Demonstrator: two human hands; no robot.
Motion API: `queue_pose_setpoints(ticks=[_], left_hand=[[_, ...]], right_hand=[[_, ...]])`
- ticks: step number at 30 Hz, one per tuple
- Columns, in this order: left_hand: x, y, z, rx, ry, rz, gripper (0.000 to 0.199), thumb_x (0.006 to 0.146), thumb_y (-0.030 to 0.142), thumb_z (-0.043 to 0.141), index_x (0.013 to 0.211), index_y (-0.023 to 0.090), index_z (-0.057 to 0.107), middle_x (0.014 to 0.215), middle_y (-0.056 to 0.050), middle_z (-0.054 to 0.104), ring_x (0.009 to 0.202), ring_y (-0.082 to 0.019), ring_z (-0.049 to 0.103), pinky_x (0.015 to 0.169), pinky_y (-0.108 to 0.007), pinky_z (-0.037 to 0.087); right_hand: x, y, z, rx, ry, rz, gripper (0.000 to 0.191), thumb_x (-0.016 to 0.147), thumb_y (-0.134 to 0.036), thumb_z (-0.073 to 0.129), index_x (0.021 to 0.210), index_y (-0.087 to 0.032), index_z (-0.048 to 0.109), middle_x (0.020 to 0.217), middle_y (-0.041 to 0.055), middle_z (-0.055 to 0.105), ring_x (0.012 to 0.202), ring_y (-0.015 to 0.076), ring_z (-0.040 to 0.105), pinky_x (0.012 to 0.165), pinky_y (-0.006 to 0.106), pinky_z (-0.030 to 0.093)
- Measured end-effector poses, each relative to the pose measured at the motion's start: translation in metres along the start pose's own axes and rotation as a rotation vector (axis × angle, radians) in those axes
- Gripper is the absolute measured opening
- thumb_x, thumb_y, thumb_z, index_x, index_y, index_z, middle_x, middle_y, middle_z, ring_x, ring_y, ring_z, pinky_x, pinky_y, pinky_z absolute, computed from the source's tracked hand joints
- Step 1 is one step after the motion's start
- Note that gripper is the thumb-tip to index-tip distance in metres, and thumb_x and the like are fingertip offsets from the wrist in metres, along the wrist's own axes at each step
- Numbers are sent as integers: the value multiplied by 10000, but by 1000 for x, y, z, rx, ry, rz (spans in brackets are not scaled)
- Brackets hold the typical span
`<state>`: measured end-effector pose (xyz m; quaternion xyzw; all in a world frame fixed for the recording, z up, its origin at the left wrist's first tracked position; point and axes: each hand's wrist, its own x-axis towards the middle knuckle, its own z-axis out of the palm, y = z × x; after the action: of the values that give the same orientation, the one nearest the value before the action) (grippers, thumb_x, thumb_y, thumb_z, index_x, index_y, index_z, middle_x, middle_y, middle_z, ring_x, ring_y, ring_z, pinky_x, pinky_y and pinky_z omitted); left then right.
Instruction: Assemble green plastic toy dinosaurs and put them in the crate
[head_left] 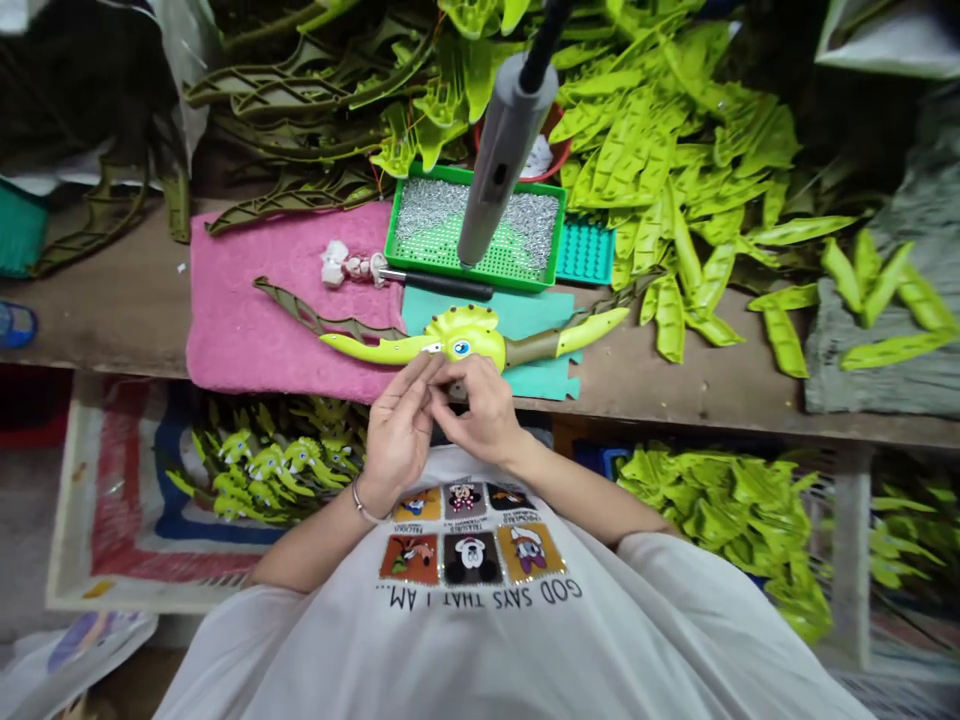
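Note:
My left hand (397, 435), with a thin bracelet on its wrist, and my right hand (480, 410) meet at the fingertips just below a lime-green plastic creature figure (465, 338) with a blue eye. Whatever lies between my fingers is too small to make out. The figure lies across a teal felt sheet (540, 345) and a pink towel (285, 330). Beyond it are a green tray of silver beads (476, 228) and a black-handled tool (442, 284). A grey pen-shaped tool (504, 150) hangs above the tray.
A wooden bench edge (675, 400) runs behind my hands. Heaps of green plastic leaf-like parts (667, 150) cover the bench beyond. More green parts lie below the bench on both sides (720, 510), beside a patterned floor mat (127, 500).

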<state>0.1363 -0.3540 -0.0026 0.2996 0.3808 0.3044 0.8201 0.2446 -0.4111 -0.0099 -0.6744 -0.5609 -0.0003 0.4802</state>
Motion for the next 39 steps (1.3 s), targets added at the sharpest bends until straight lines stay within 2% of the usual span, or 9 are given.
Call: queue_pose_setpoints(ticks=[6, 10, 16, 21, 24, 28, 32, 35, 39], left_hand=[[8, -1, 6, 70, -38, 41, 353, 799, 307, 831, 1119, 213, 712, 1218, -96, 738, 1172, -239, 692, 1101, -418, 512], [35, 13, 6, 178, -41, 178, 393, 786, 372, 846, 1098, 215, 666, 1176, -88, 753, 1124, -223, 716, 1046, -386, 554], [130, 35, 17, 313, -140, 440, 354, 848, 434, 778, 1091, 226, 627, 1202, -78, 729, 1211, -231, 669, 1116, -415, 488], [213, 39, 47, 457, -187, 434, 148, 892, 150, 649, 1035, 189, 662, 1166, -87, 737, 1168, -217, 682, 1110, -438, 481], [231, 49, 57, 571, -195, 520, 195, 871, 79, 598, 1017, 171, 689, 1186, -84, 731, 1223, -223, 644, 1157, -449, 422], [191, 73, 31, 503, -118, 806, 221, 928, 264, 615, 1144, 253, 663, 1301, -32, 673, 1375, -229, 521, 1212, -443, 338], [113, 74, -27, 339, 285, 949, 378, 866, 365, 687, 1216, 281, 574, 1463, -28, 530, 1476, -204, 378, 1257, -388, 258], [66, 44, -57, 238, 530, 827, 508, 821, 335, 705, 1273, 283, 480, 1507, -60, 463, 1465, -200, 387, 1241, -382, 277], [42, -4, -53, 36, 429, 431, 559, 770, 315, 764, 1242, 251, 472, 1294, -78, 612, 1217, -200, 610, 1071, -380, 464]], right_hand=[[-12, 55, -68, -164, 82, 191, 194, 822, -161, 648, 959, -228, 528, 824, 3, 649, 723, 162, 643, 673, 309, 527], [-25, 94, -104, -360, 84, 348, 186, 805, -238, 638, 941, -222, 512, 852, 24, 641, 733, 181, 643, 705, 349, 532], [-26, 106, -104, -512, -30, 277, 111, 812, -237, 570, 909, -210, 523, 813, 45, 651, 739, 212, 625, 719, 375, 490], [-21, 105, -108, -533, -92, 197, 64, 863, -264, 576, 865, -199, 581, 788, 67, 694, 731, 227, 636, 732, 377, 478], [-13, 101, -113, -470, -58, 203, 105, 886, -300, 594, 909, -207, 636, 833, 68, 726, 774, 230, 674, 751, 380, 508], [18, 93, -107, -149, 107, 341, 365, 821, -360, 729, 1140, -230, 606, 1102, 95, 732, 935, 243, 716, 823, 418, 577], [75, 104, -74, 348, 68, 359, 715, 673, -338, 869, 1285, -314, 499, 1366, 75, 629, 1212, 252, 645, 952, 445, 586], [120, 115, -39, 641, -147, 323, 658, 647, -294, 883, 1217, -325, 555, 1202, 46, 713, 1130, 225, 686, 872, 367, 600], [154, 87, -8, 798, -247, 311, 460, 673, -291, 863, 1070, -270, 631, 861, 17, 749, 780, 178, 724, 615, 299, 585]])
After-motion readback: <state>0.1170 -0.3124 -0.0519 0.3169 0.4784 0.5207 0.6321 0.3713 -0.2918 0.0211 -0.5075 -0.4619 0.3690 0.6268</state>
